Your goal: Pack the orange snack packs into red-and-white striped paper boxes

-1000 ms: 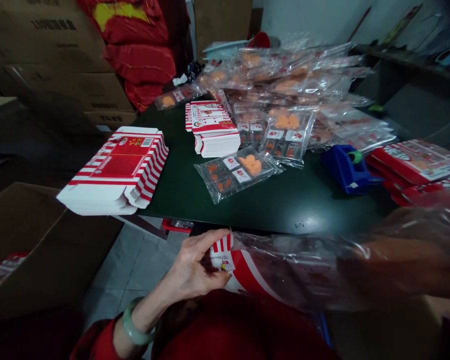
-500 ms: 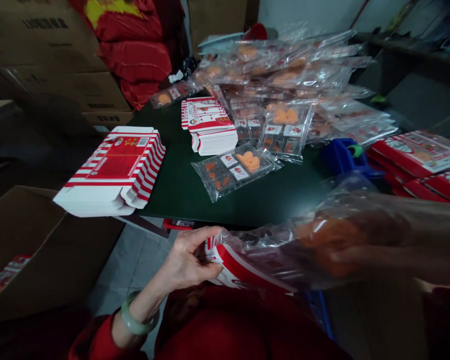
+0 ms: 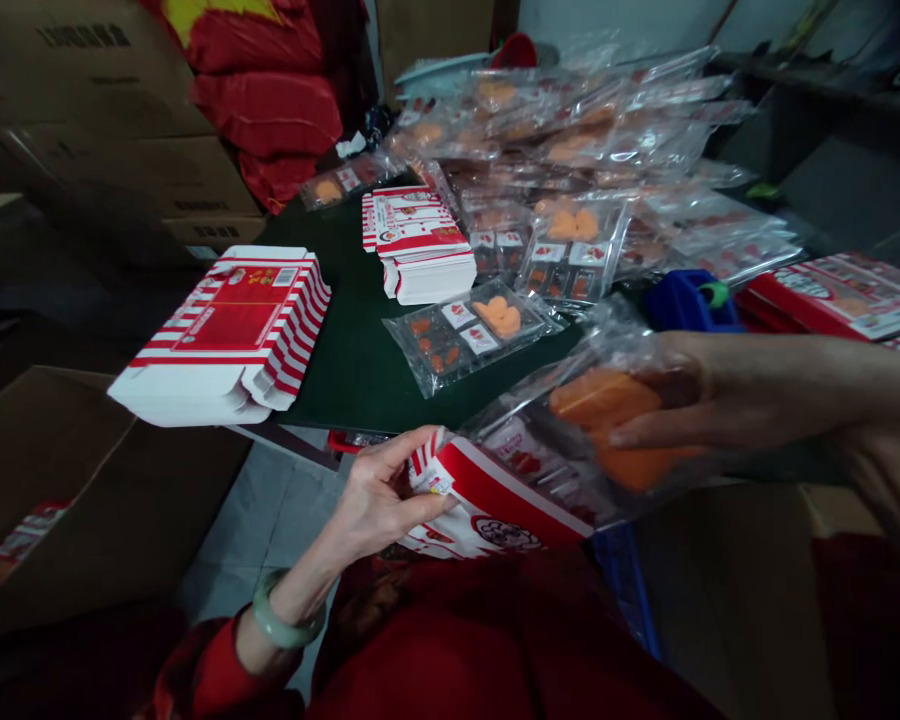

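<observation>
"What's in the left hand [image 3: 386, 490]?"

"A red-and-white striped carton [image 3: 499, 505], pinched at its end flap and tilted, printed side up."

"And the right hand [image 3: 727, 400]?"

"Gripping a clear plastic packet [image 3: 562, 425] of orange pieces, which lies against the carton's upper edge. Whether it's partly inside, I can't tell."
</observation>
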A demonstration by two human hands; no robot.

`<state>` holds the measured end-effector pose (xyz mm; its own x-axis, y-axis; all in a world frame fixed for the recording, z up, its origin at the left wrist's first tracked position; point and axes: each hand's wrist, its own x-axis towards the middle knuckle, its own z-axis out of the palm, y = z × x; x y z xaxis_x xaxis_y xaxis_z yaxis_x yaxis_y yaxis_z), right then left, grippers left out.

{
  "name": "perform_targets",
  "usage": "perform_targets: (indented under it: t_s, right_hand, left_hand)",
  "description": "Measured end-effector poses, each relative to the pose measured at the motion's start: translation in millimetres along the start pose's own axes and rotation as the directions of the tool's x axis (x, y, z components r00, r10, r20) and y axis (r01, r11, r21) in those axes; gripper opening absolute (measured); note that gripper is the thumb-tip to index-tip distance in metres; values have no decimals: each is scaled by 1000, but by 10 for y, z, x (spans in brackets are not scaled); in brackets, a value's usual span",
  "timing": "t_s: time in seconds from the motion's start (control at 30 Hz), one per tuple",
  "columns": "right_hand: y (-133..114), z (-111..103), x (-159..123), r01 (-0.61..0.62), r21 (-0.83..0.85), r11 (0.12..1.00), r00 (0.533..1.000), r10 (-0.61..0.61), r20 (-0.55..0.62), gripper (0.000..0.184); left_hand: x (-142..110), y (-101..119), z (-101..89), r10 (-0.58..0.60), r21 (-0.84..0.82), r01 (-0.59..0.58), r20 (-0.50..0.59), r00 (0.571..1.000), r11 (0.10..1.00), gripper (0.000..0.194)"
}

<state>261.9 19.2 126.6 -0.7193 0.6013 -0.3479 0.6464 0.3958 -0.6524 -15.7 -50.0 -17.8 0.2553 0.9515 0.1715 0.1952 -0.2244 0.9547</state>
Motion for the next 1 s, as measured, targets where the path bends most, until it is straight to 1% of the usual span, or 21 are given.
perform_targets:
  t_s: [0.07, 0.1, 0.13, 0.2, 0.27, 0.37, 0.43, 0.47, 0.53, 0.57, 0.6, 0.63, 0.67, 0.7, 0.77, 0.83, 0.9, 0.93, 1.0]
  right_hand:
    - [-45, 93, 116, 37, 21, 999, 989, -40, 145, 15]
    - [-70, 141, 163, 35, 24, 999, 984, -39, 172, 13]
    - [-95, 186, 200, 17, 22, 1000, 987, -20, 158, 11]
    - [-133, 253, 248, -20, 62, 998, 994, 13, 111, 9]
    - [-147, 313, 287, -12, 151, 988, 997, 0, 81, 8]
    - [-100, 483, 410, 82, 271, 959, 997, -80, -18, 7]
    - [-25, 657, 542, 151, 384, 911, 986, -114, -119, 3]
    - [18, 737, 609, 174, 452, 875, 979, -105, -173, 9]
    - [95, 825, 710, 184, 520, 834, 953, -23, -301, 23]
    - [119, 814, 732, 181, 511, 840, 932, 19, -362, 28]
    - [130, 761, 731, 170, 475, 863, 916, 39, -399, 30]
    - [128, 671, 707, 160, 422, 892, 911, 31, -411, 30]
    - [113, 552, 662, 153, 361, 920, 920, 1, -391, 28]
    - [90, 418, 604, 152, 297, 943, 939, -44, -341, 25]
    - [35, 160, 471, 178, 172, 969, 954, -128, -270, 18]
    - [1, -5, 370, 213, 78, 974, 945, -185, -271, 15]
    - [18, -29, 340, 233, 53, 971, 929, -206, -307, 14]
    - [46, 10, 358, 240, 69, 968, 924, -205, -324, 13]
    - [118, 160, 446, 241, 129, 962, 922, -185, -341, 14]
  left_hand:
    - [3, 64, 39, 13, 19, -14, 65, 998, 1000, 55]
    - [10, 97, 58, 15, 11, -16, 96, 995, 1000, 58]
    - [19, 128, 75, 14, 4, -14, 115, 993, 1000, 60]
    - [42, 163, 92, 22, 26, -24, 98, 995, 999, 60]
    - [62, 154, 84, 56, 74, -61, 66, 996, 995, 54]
    - [71, 60, 36, 81, 80, -86, 57, 995, 993, 52]
    - [64, -18, -5, 58, 35, -59, 42, 997, 998, 52]
    - [62, -46, -23, 38, 7, -39, 31, 999, 999, 53]
    - [72, -66, -47, -7, -65, 7, -5, 1000, 998, 52]
    - [89, -54, -48, -36, -102, 33, -34, 999, 994, 50]
    - [114, -31, -40, -65, -138, 55, -65, 996, 989, 49]
    - [149, -1, -20, -89, -175, 71, -97, 991, 982, 48]
    - [190, 32, 10, -109, -210, 81, -124, 986, 974, 46]
    - [235, 63, 51, -124, -239, 87, -141, 982, 967, 44]
    - [320, 103, 153, -146, -279, 108, -120, 982, 954, 38]
    - [381, 100, 261, -163, -291, 144, -42, 986, 946, 31]
    - [409, 57, 341, -158, -269, 161, 33, 987, 950, 24]
    - [413, 28, 363, -148, -254, 157, 55, 987, 954, 22]
    - [409, -30, 369, -127, -227, 140, 72, 989, 964, 17]
